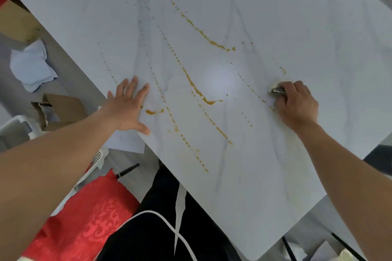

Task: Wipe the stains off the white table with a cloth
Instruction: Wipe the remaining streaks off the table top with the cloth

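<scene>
Currently right hand [297,104] grips the bunched cloth [276,89] pressed to the surface [318,27], left hand [127,106] flat, fingers spread, bracing; stains [197,89] lie between the hands, so sweep leftward along each streak with steady pressure.

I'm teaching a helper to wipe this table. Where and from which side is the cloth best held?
Probably from above, fingers curled over the bunched middle of the cloth, as the right hand does: it lies wadded low on the table, so only its top is free.
</scene>
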A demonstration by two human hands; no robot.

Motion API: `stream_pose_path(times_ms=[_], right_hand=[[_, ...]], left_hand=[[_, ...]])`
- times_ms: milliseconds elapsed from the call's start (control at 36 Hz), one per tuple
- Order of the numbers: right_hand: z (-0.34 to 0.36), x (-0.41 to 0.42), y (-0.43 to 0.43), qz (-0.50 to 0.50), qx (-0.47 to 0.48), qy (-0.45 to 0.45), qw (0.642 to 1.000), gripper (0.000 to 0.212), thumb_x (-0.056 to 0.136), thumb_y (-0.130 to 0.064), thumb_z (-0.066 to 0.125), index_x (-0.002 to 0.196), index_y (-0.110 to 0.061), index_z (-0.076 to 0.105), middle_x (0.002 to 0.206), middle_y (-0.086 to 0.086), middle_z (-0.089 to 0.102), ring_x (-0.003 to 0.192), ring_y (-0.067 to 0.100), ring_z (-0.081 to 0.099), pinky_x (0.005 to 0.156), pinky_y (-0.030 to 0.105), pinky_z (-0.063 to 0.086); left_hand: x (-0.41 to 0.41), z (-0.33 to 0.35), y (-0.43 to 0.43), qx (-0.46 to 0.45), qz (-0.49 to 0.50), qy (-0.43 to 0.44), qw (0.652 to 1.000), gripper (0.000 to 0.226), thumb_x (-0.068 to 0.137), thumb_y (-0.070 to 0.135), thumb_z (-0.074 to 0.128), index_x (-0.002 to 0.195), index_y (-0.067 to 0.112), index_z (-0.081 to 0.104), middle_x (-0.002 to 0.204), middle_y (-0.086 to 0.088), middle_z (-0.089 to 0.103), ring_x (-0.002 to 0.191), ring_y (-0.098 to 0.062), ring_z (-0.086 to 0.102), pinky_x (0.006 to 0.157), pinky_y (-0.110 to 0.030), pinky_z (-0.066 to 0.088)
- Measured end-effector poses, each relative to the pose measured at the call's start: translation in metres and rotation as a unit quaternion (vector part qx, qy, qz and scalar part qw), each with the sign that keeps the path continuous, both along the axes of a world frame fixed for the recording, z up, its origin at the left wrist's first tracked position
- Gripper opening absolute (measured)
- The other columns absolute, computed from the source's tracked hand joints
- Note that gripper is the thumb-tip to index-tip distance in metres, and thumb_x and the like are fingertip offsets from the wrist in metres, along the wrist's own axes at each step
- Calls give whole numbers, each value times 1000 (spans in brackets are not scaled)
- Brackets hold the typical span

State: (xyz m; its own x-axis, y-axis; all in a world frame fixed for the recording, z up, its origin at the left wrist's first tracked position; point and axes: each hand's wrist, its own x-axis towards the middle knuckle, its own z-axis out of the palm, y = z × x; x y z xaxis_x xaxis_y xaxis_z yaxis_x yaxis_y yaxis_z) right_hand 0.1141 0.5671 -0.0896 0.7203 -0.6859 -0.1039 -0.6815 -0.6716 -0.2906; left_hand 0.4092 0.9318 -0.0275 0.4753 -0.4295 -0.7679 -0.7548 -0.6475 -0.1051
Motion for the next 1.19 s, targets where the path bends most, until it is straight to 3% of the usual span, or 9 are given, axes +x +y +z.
stream_pose_path(times_ms=[167, 361, 444, 583, 750, 833, 972, 1111, 1194], right_hand=[[9, 17, -11, -208, 54, -6, 977, 31, 91, -18, 42, 120, -19, 53, 119, 14, 53, 104, 39, 55, 79, 44, 45], [0, -7, 36, 99, -8, 9, 995, 27, 89, -17, 49, 115, -14, 57, 99, 7, 52, 94, 35, 54, 59, 37, 45], [3, -5, 30, 53, 3, 11, 999, 27, 89, -14, 51, 116, -15, 57, 101, 7, 53, 96, 34, 55, 63, 36, 42], [8, 9, 41, -169, 49, -8, 984, 26, 92, -16, 47, 117, -14, 53, 110, 11, 54, 98, 36, 54, 68, 37, 38], [-1, -8, 66, 44, -4, 3, 999, 27, 87, -11, 56, 113, -14, 59, 96, 6, 52, 89, 33, 54, 56, 32, 38], [2, -7, 55, 29, 0, 5, 1000, 27, 89, -13, 53, 115, -15, 58, 99, 6, 53, 93, 32, 55, 60, 33, 39], [6, 7, 67, -145, 41, 7, 989, 29, 92, -15, 46, 120, -13, 52, 111, 11, 52, 104, 33, 51, 68, 38, 38], [2, -5, 98, 77, 2, 20, 997, 25, 89, -18, 48, 111, -12, 58, 97, 9, 52, 89, 35, 53, 55, 33, 35], [3, -7, 91, 68, 6, 15, 998, 25, 89, -15, 51, 112, -13, 59, 98, 7, 53, 91, 33, 55, 57, 33, 39]], left_hand=[[1, 0, 0, 1, 0, 0, 1000, 159, 51, 90, 74, 151, 35, -36, 161, -5, -41, 152, -35, -27, 120, -69, 11], [1, 1, -1, 5, -5, -2, 1000, 158, 51, 91, 73, 151, 34, -37, 161, -5, -42, 153, -36, -26, 120, -69, 12], [1, 2, -1, 5, -6, 1, 1000, 158, 52, 91, 72, 151, 34, -37, 160, -5, -42, 153, -36, -26, 120, -69, 11], [0, 2, 0, 3, -3, 2, 1000, 157, 53, 90, 73, 151, 34, -36, 160, -5, -43, 152, -36, -27, 120, -69, 11], [0, 1, 1, 0, -1, 3, 1000, 157, 53, 88, 75, 152, 35, -34, 161, -5, -42, 152, -35, -27, 121, -69, 11], [0, 1, 1, -3, 1, 1, 1000, 157, 53, 87, 76, 153, 35, -33, 161, -4, -41, 152, -35, -27, 120, -70, 11], [-1, 2, 1, -3, 0, 0, 1000, 156, 53, 87, 76, 154, 34, -31, 161, -5, -40, 153, -35, -26, 120, -70, 12], [-1, 4, 1, -1, 3, 4, 1000, 157, 53, 87, 76, 154, 34, -32, 160, -5, -42, 152, -35, -28, 121, -69, 10], [-2, 4, 1, 1, 5, 4, 1000, 157, 54, 86, 76, 154, 34, -33, 160, -4, -42, 152, -35, -28, 121, -69, 10]])
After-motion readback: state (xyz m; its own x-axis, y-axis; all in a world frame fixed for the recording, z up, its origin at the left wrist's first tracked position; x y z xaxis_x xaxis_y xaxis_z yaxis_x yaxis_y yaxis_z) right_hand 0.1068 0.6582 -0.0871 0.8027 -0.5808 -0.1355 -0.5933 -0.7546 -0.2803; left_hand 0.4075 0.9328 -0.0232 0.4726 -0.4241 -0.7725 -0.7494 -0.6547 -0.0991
